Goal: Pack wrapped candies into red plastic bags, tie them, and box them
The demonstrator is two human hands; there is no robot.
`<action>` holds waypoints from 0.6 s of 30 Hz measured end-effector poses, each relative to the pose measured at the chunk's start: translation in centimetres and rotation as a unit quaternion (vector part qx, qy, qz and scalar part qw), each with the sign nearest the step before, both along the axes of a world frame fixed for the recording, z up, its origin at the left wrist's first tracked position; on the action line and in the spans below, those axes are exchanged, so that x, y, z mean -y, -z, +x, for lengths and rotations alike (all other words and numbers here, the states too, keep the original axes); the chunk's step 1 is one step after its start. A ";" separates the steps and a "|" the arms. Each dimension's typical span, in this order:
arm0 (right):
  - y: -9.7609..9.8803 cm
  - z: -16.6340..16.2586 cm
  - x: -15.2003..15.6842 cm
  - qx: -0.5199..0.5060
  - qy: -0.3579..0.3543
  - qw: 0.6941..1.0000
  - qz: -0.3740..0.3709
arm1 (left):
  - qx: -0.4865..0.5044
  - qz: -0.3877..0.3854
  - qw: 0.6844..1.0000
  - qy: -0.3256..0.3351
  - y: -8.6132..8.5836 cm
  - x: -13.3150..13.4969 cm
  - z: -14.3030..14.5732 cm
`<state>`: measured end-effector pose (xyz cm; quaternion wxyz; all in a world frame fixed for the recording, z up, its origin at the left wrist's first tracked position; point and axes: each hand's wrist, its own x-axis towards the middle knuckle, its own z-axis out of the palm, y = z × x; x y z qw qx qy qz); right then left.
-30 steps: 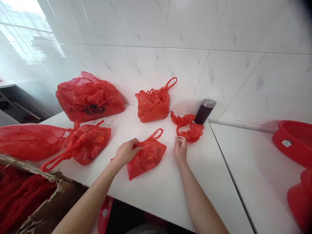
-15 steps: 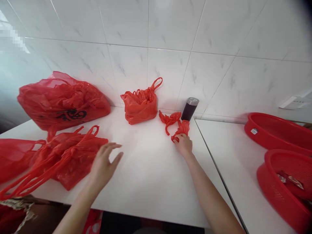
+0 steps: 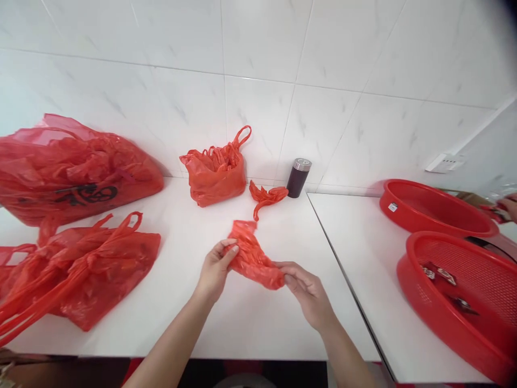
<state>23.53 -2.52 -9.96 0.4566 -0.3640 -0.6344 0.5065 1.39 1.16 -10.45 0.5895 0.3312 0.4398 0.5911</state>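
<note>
Spanning the whole near view, a white worktop [image 3: 242, 328] carried everything. Largest thing on it was a big red bag [image 3: 76, 167] with black print, lying far left against the tiled wall. Near left of that sat a pile of tied red bags [image 3: 92, 269], handles trailing off to the left edge. On the right stood two red baskets: the near basket [image 3: 410, 288] with a few small wrapped items inside, and the far basket [image 3: 404, 214] behind it. Another person's hand [image 3: 509, 207] showed at the far right edge, well apart from the work. An open red bag [image 3: 216, 175] stood upright at the wall, centre.

The key thing was a small red bag [image 3: 254, 258], crumpled and held centre-near between both hands. Its long axis ran from far left to near right. The left hand [image 3: 214, 269] was pinched shut on the far-left end, thumb on top. The right hand [image 3: 309, 291] was closed on the near-right end, fingers curled over the plastic. Neither hand was nearer; each had one end. Whether the bag touched the worktop could not be told.

Farther back lay a crumpled red scrap [image 3: 266, 195], untouched, just beside a dark flask [image 3: 298, 178] standing upright at the wall.
</note>
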 end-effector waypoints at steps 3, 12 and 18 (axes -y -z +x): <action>1.1 2.6 -0.8 0.058 0.076 0.995 0.002 | -0.016 0.051 0.995 -0.085 0.0 0.1 -2.1; -3.3 -1.8 -0.7 0.155 0.256 0.931 0.208 | -0.119 0.149 0.979 -0.077 -1.5 2.7 0.5; -3.6 -1.6 -3.4 0.226 0.211 0.940 0.143 | -0.236 0.211 0.948 -0.035 -1.9 3.9 -0.7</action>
